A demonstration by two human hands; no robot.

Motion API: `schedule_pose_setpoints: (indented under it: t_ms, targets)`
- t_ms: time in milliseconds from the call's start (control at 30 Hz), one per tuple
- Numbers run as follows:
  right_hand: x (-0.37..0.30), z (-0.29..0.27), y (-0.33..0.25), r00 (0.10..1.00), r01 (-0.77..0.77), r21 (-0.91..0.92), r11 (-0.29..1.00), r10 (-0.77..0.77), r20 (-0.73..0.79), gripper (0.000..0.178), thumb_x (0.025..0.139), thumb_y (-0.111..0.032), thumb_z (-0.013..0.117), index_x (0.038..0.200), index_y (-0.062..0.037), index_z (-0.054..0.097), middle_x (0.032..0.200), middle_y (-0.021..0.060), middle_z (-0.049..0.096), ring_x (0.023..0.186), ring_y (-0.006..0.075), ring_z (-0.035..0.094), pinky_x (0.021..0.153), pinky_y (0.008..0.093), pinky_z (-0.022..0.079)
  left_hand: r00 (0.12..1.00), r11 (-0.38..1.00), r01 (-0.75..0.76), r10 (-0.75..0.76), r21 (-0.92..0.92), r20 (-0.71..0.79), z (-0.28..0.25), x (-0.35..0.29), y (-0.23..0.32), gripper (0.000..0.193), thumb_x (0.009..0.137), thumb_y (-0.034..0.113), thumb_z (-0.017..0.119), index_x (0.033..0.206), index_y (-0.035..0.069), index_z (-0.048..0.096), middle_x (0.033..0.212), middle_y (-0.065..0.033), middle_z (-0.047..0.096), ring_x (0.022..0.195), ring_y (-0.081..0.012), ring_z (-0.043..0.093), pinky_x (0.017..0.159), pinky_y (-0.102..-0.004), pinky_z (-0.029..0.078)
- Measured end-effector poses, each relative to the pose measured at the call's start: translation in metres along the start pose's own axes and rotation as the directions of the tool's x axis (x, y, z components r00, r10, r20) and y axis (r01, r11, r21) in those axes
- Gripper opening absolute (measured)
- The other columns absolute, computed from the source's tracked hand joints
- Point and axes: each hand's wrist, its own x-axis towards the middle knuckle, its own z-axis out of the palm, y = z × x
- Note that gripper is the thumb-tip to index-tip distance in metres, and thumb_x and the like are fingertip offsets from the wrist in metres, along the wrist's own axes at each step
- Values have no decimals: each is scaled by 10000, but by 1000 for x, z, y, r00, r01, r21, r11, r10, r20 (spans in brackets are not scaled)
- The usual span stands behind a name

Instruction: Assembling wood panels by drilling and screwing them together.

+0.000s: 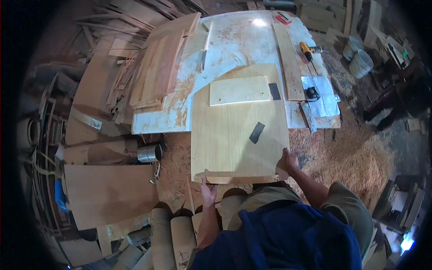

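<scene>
A pale wood panel [238, 148] reaches from the white worktable out toward my body. My left hand [208, 191] grips its near edge by the left corner, thumb on top and fingers hidden below. My right hand [289, 162] is closed on the right side near the other corner. On the panel's far part rests a smaller light board [239, 90]. One dark strip [274, 91] lies beside that board, and another dark strip [257, 132] sits nearer the middle; what they are made of is too small to tell.
Stacked boards [159, 67] cover the worktable's [234, 40] left side. To the right are a long plank [289, 63], a yellow drill [307, 51], a tape measure [312, 93] and a red clamp [283, 18]. Shavings [351, 157] cover the floor; buckets [361, 63] and a person's legs [391, 105] are beyond.
</scene>
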Motion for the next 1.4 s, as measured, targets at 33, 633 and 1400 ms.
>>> schedule_pose_setpoints:
  t_ms: [33, 633, 1400]
  targets:
    - [3, 0, -20, 998, -58, 111, 992, 58, 8, 589, 837, -532, 575, 976, 36, 645, 853, 127, 640, 768, 208, 573, 697, 369, 466, 1000, 1000, 8, -8, 9, 1, 9, 7, 2, 459, 900, 400, 556, 1165, 26, 524, 1091, -120, 550, 995, -246, 516, 873, -380, 455]
    - [55, 30, -40, 998, 49, 18, 999, -48, -44, 579, 897, -519, 476, 978, 29, 641, 847, 148, 643, 783, 228, 591, 702, 372, 462, 934, 937, 286, -319, 199, 162, 17, 92, 44, 540, 891, 414, 533, 1305, 106, 372, 1279, -156, 389, 1151, -323, 426, 995, -499, 365]
    - [54, 22, -32, 999, -34, 116, 993, 35, -8, 585, 888, -528, 495, 991, 29, 642, 852, 114, 632, 769, 189, 577, 685, 338, 464, 925, 932, 246, -308, 265, 222, 46, 91, 57, 451, 913, 378, 506, 1256, 101, 410, 1229, -146, 423, 1117, -316, 435, 928, -483, 424]
